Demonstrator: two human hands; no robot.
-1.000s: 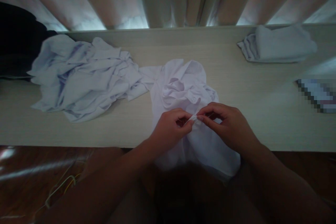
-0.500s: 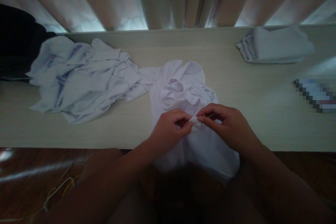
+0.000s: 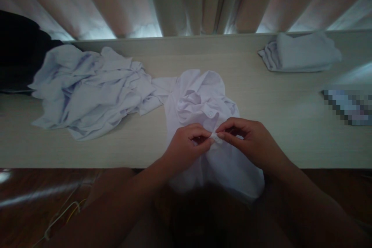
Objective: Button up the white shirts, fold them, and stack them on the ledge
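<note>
A white buttoned shirt (image 3: 200, 85) lies crumpled on the pale table, its lower part hanging over the front edge toward my lap. My left hand (image 3: 188, 141) pinches the fabric between thumb and forefinger. Close beside it, my right hand (image 3: 245, 135) pinches the same strip of cloth, fingertips nearly meeting the left ones. Just above the fingers a small button shows on the shirt. Whether a second button sits between the fingertips is hidden.
A loose heap of white garments (image 3: 93, 89) lies at the left, with a black object (image 3: 23, 54) behind it. Folded pale cloth (image 3: 302, 52) sits at the back right. A blurred flat item (image 3: 348, 104) lies at the right. Curtains (image 3: 197, 0) hang behind the table (image 3: 279, 97).
Both hands keep their pinch on the shirt, with the fingers shifting only slightly. The whole view has moved a little, so things appear slightly lower.
</note>
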